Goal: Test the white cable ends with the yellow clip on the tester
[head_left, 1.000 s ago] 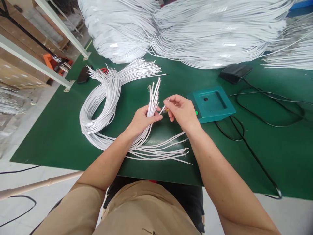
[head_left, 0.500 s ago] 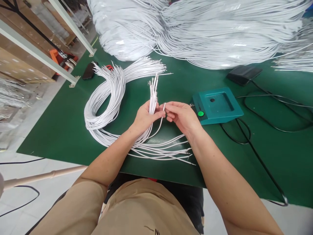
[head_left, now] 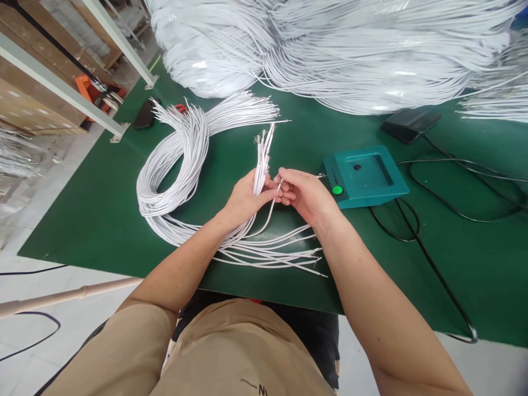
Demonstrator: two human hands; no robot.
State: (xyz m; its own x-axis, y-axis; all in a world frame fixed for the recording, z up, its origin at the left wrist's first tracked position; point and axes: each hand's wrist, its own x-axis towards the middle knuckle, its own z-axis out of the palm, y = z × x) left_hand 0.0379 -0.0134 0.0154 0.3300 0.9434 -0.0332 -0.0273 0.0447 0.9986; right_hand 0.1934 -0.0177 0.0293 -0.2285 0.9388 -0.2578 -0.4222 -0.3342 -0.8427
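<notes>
Left hand [head_left: 243, 201] grasps a bunch of white wires [head_left: 260, 165] above the green table [head_left: 103, 220], with the right hand [head_left: 307, 192] at one single wire [head_left: 271, 209].
The bunch stands nearly upright between the left thumb and fingers, stripped ends up; the single wire curves up to the left thumb tip, its end among the right fingertips, though whether they pinch it I cannot tell. A looped coil of white wires [head_left: 150, 192] lies on the table left of the hands, and loose wire ends [head_left: 303, 256] spread below them. Just beside the right hand sits a teal box [head_left: 344, 165] with a green button [head_left: 337, 190]; a black pedal [head_left: 410, 126] lies beyond, near a large heap of white wires [head_left: 363, 60].
</notes>
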